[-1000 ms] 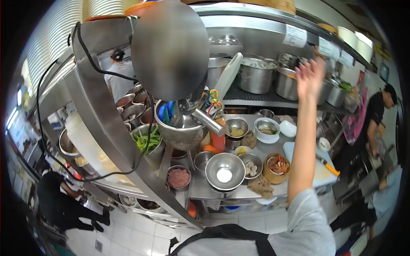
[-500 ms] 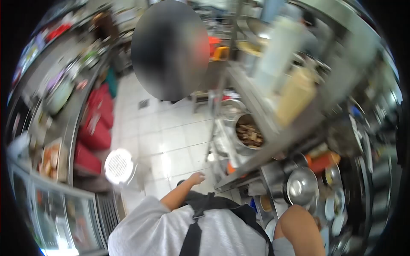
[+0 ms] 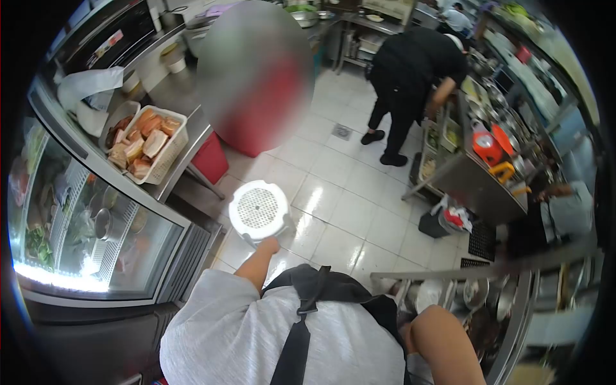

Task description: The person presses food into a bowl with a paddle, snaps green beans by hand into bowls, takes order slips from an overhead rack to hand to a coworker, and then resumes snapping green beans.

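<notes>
Grip, left hand (image 3: 270, 246): cannot tell; near white stool (image 3: 258, 208).
Grip, right hand: hidden.
View: swung toward glass-door refrigerator (image 3: 102, 234); handling appears paused.

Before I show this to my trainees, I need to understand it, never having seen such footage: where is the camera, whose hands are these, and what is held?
There is no machine here: one camera, worn on a person's head, looks forward and down. That is why the wearer's own grey shirt fills the bottom.

The left hand is beside a white stool on the tiled floor; whether it touches the stool or holds anything is unclear. The right arm is bent, its hand out of sight.

On the metal counter sits a white basket of what look like meat chunks. The co-worker in black is someone else.
</notes>
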Action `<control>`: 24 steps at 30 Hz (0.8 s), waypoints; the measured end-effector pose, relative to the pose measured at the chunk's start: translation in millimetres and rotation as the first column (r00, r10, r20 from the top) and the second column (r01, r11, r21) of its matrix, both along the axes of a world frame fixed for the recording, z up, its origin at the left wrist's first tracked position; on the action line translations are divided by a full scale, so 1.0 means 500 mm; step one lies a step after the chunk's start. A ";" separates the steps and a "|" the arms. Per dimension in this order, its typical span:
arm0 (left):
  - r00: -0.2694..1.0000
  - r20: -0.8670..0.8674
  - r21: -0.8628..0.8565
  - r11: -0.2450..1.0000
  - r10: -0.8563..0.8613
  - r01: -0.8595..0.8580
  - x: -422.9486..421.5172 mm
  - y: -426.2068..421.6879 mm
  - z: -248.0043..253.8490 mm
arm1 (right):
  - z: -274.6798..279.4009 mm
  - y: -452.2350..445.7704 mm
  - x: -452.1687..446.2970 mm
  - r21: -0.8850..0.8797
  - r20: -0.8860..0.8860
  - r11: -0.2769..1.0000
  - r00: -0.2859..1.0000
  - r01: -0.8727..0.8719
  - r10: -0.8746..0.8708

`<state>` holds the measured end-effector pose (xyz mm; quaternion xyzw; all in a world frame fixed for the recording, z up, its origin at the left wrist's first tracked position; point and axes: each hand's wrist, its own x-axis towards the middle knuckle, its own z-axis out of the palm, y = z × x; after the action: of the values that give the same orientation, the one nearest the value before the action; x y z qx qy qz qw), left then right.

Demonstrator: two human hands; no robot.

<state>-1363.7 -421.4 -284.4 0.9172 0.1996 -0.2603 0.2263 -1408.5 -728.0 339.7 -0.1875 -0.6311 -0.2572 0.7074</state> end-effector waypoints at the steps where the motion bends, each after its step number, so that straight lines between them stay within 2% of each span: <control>1: 0.998 -0.021 0.006 0.998 0.064 -0.064 0.023 0.051 0.005 | 0.000 0.026 0.040 0.007 -0.010 1.000 1.000 -0.022 0.022; 2: 0.991 -0.044 0.016 0.992 0.125 -0.124 0.042 0.096 0.018 | 0.002 0.050 0.082 0.020 -0.019 0.999 0.999 -0.033 0.033; 5: 0.914 0.118 -0.159 0.916 0.388 -0.368 0.134 0.133 0.057 | 0.000 0.119 0.205 0.037 -0.021 0.996 0.996 -0.083 0.084; 8: 0.842 0.174 -0.361 0.828 0.511 -0.428 0.219 0.140 0.022 | -0.009 0.179 0.335 0.048 -0.020 0.986 0.987 -0.160 0.161; 11: 0.874 0.099 -0.327 0.845 0.477 -0.424 0.284 0.131 0.001 | -0.017 0.231 0.480 0.068 -0.026 0.972 0.973 -0.227 0.229; 14: 0.879 -0.049 -0.305 0.830 0.475 -0.466 0.329 0.142 -0.048 | -0.028 0.273 0.624 0.085 -0.022 0.954 0.957 -0.286 0.289; 15: 0.934 -0.003 -0.167 0.921 0.357 -0.352 0.341 0.153 -0.090 | -0.027 0.290 0.675 0.093 -0.025 0.951 0.955 -0.294 0.297; 17: 0.879 -0.204 -0.128 0.879 0.430 -0.460 0.378 0.186 -0.115 | -0.017 0.320 0.772 0.109 -0.025 0.941 0.946 -0.320 0.324; 19: 0.723 -0.378 -0.245 0.690 0.579 -0.681 0.435 0.217 -0.060 | -0.004 0.351 0.866 0.141 -0.011 0.924 0.933 -0.355 0.360; 20: 0.797 -0.063 -0.167 0.781 0.601 -0.602 0.450 0.210 -0.055 | 0.006 0.367 0.915 0.174 -0.015 0.910 0.923 -0.377 0.385; 21: 0.688 0.001 -0.299 0.657 0.725 -0.692 0.465 0.210 -0.025 | 0.016 0.387 0.964 0.216 -0.031 0.901 0.919 -0.377 0.392; 22: 0.538 0.014 -0.372 0.504 0.843 -0.779 0.481 0.215 -0.041 | 0.026 0.411 1.011 0.248 -0.056 0.891 0.912 -0.381 0.406; 23: 0.426 0.039 -0.426 0.400 0.904 -0.811 0.502 0.215 -0.008 | 0.035 0.429 1.058 0.289 -0.079 0.885 0.913 -0.364 0.401; 24: 0.419 0.139 -0.410 0.438 0.897 -0.800 0.509 0.218 -0.010 | 0.041 0.450 1.098 0.333 -0.095 0.888 0.925 -0.318 0.367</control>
<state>-1109.4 -312.5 -289.3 0.6721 0.5590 0.0281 0.4848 -859.5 -502.8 360.4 0.0216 -0.5486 -0.2091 0.8092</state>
